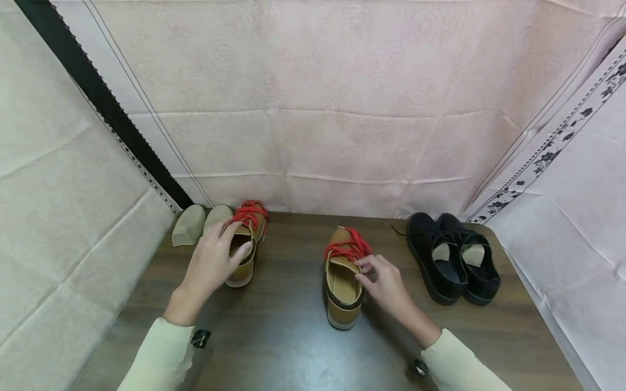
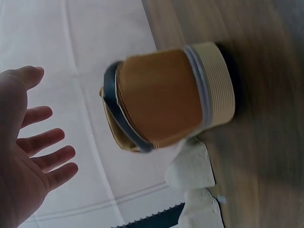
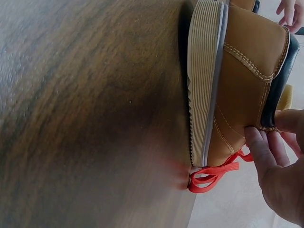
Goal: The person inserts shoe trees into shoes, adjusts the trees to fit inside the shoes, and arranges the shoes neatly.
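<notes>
Two tan lace-up shoes with red laces and dark collars stand apart on the wooden surface. My right hand (image 1: 386, 285) pinches the right-hand edge of the collar on the middle tan shoe (image 1: 344, 316); in the right wrist view thumb and fingers meet at the dark collar of that shoe (image 3: 244, 61). Over the opening of the left tan shoe (image 1: 239, 279) hovers my left hand (image 1: 210, 258). In the left wrist view the fingers of the left hand (image 2: 23, 152) are spread and apart from the shoe's heel (image 2: 161, 95), holding nothing.
Two pale, rounded inserts (image 1: 189, 225) sit at the back left, beside the left tan shoe. A pair of black lace-up shoes (image 1: 425, 263) stands at the right, with pale pieces inside. Pale cloth (image 1: 342, 146) closes off the brown wooden surface (image 1: 288, 326) behind and on both sides.
</notes>
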Demonstrator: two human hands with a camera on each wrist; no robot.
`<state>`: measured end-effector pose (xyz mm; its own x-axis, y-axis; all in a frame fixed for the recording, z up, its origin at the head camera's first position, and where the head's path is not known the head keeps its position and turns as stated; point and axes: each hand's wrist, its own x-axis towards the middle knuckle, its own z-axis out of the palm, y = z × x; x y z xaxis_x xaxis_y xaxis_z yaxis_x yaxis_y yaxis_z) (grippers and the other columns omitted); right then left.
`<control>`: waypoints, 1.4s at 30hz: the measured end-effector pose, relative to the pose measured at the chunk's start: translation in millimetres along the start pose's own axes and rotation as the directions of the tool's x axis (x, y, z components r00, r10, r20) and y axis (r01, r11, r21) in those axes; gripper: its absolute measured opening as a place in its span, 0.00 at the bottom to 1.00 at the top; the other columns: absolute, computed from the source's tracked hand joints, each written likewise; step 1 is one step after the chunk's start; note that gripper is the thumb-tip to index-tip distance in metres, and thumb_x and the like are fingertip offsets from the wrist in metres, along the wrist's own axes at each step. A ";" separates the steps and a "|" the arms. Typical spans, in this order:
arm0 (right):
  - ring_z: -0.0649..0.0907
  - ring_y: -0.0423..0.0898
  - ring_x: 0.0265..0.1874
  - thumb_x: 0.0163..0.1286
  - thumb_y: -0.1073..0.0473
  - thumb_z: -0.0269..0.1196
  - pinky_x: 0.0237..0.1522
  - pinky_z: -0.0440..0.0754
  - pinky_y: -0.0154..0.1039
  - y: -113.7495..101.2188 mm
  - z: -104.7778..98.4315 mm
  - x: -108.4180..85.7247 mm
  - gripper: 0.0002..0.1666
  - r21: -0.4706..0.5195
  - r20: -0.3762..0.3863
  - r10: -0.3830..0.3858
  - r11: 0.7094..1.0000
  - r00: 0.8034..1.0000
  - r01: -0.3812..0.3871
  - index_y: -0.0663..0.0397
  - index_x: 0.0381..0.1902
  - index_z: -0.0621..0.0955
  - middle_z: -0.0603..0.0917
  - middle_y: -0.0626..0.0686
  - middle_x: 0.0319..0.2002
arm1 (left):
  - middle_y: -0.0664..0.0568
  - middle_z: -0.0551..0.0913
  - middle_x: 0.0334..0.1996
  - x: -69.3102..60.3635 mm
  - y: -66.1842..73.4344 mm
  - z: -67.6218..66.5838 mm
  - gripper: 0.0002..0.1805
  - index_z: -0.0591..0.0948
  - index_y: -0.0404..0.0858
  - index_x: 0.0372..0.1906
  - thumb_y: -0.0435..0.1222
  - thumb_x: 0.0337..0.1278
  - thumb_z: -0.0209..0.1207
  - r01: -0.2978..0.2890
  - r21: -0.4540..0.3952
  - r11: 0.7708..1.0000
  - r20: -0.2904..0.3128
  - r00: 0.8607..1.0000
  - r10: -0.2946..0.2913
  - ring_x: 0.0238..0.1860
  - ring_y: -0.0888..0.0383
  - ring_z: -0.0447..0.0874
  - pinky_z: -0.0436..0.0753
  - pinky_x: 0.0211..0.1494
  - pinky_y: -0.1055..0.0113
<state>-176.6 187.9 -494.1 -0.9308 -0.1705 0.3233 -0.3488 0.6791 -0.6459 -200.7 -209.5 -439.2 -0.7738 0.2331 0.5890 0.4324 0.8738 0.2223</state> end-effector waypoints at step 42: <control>0.82 0.40 0.35 0.60 0.66 0.77 0.38 0.86 0.35 0.2 -0.8 -1.6 0.16 0.013 0.007 0.004 1.000 1.000 -0.004 0.48 0.44 0.86 0.81 0.47 0.36 | 0.26 0.74 0.61 17.1 -90.4 23.6 0.24 0.76 0.26 0.64 0.34 0.68 0.64 0.419 -0.056 0.906 0.136 0.902 -0.409 0.56 0.31 0.78 0.79 0.55 0.37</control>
<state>-175.1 188.9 -494.3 -0.9330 -0.1724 0.3159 -0.3460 0.6706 -0.6561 -263.9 -274.4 -467.6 -0.9379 -0.0891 0.3352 0.0935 0.8656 0.4919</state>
